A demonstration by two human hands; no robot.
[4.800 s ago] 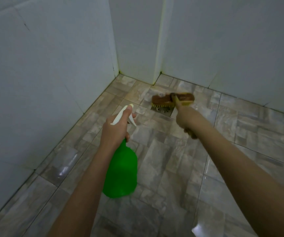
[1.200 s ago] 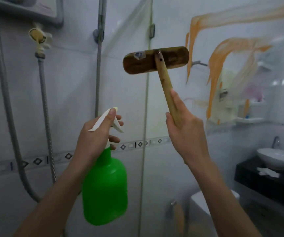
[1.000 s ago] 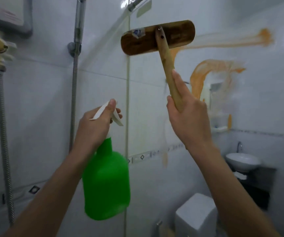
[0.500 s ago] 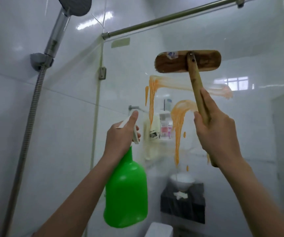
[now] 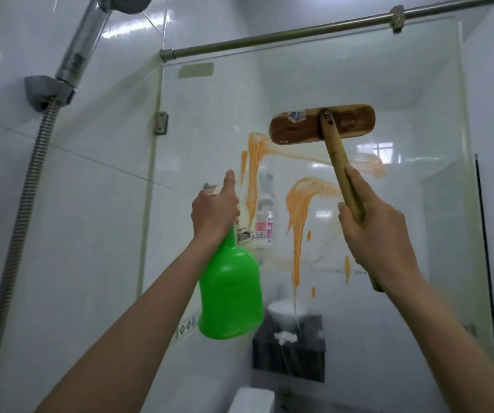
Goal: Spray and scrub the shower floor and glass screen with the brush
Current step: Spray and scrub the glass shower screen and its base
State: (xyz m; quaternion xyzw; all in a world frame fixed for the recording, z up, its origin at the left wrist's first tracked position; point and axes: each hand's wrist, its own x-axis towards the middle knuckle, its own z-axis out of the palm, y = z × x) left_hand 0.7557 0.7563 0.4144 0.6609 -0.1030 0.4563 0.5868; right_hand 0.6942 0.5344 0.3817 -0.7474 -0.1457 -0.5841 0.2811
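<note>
- Green plastic comes nearest: the spray bottle point(image 5: 230, 296) hangs from the left hand point(image 5: 214, 213), whose fingers are closed round its neck with the forefinger lying along the white trigger top, nozzle aimed at the glass so a squirt would land near the smears.
- Wood next: the right hand point(image 5: 376, 234) has its fingers wrapped tight on the brush point(image 5: 323, 124) handle, forefinger stretched up the shaft, likely to steer and press the head.
- Beyond, the brush head lies flat against the glass screen point(image 5: 403, 84), level with the top of the orange streaks point(image 5: 298, 210) that run down the pane.
- Room to sweep: clear glass lies above, below and to the right; the rail point(image 5: 284, 35) caps upward strokes, the hinge point(image 5: 160, 123) and wall edge stop leftward ones, and the pane's right edge is close.
- Left of all this, the shower hose point(image 5: 22, 189) stays well apart.
</note>
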